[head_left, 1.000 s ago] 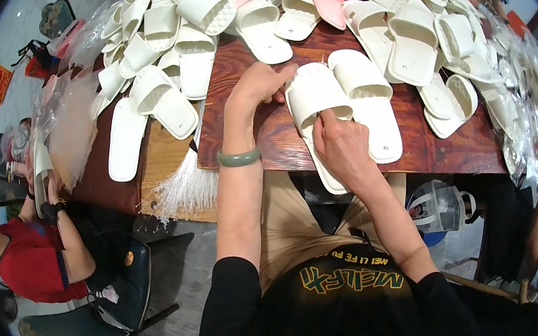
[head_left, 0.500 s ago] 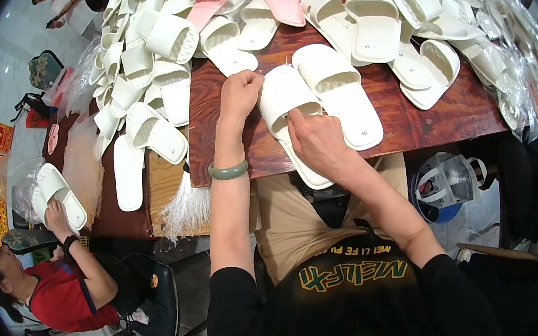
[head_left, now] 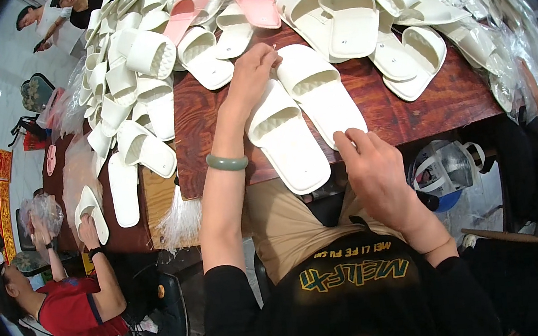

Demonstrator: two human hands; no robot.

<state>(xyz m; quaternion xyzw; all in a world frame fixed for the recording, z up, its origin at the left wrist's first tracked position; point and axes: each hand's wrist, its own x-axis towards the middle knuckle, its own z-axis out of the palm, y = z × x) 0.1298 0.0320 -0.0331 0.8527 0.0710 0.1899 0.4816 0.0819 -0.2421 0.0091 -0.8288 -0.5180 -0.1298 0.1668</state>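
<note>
Two white slide slippers lie side by side at the table's front edge, toes pointing away from me. The left slipper [head_left: 294, 158] extends past the edge at its heel. My right hand [head_left: 378, 172] pinches the heel of the right slipper [head_left: 320, 92], its fingers at the sole's near end. At the toes of the pair, my left hand [head_left: 255, 73] is closed, with its fingertips together. A tiny thin bit shows at those fingertips, too small to name. My left wrist wears a green bangle [head_left: 227, 162].
A big heap of white slippers [head_left: 351, 12] covers the far table, with pink slippers [head_left: 256, 5] among them. Clear plastic wrapping [head_left: 512, 27] lies at right. White strands [head_left: 180, 211] hang at the left edge. A co-worker in red [head_left: 79, 309] handles a slipper [head_left: 90, 211] and a plastic bag [head_left: 42, 214].
My right hand has gone from the left slipper's strap to the right slipper's heel. My left hand has shifted right over the toes. The co-worker's other hand now shows with a plastic bag.
</note>
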